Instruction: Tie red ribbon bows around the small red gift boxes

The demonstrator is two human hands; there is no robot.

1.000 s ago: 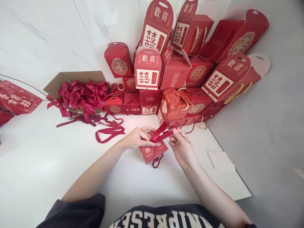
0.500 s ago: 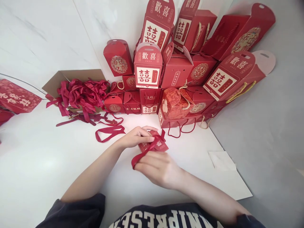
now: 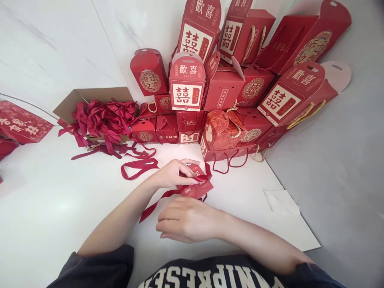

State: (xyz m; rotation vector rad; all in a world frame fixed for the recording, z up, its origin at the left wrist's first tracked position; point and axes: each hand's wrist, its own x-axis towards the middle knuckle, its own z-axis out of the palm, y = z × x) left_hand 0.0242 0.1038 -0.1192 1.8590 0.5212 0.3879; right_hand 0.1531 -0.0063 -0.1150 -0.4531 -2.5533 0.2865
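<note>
As white tabletop (image 3: pixel 60 192) carries wall of ready red cardboard gift boxes (image 3: pixel 223 90), brown cardboard carton (image 3: pixel 102 94) holds heap of crimson ribbons (image 3: pixel 99 120), many left to use. Small red gift box (image 3: pixel 196 190) sits half-wrapped, gripped by left hand (image 3: pixel 174 174); right hand (image 3: pixel 189 220) open, empty, just beside crimson ribbon tail (image 3: pixel 156 206).

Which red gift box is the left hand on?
The small red gift box lying flat on the white table under the left hand, with a red ribbon across it, set apart from the stacked boxes behind.
</note>
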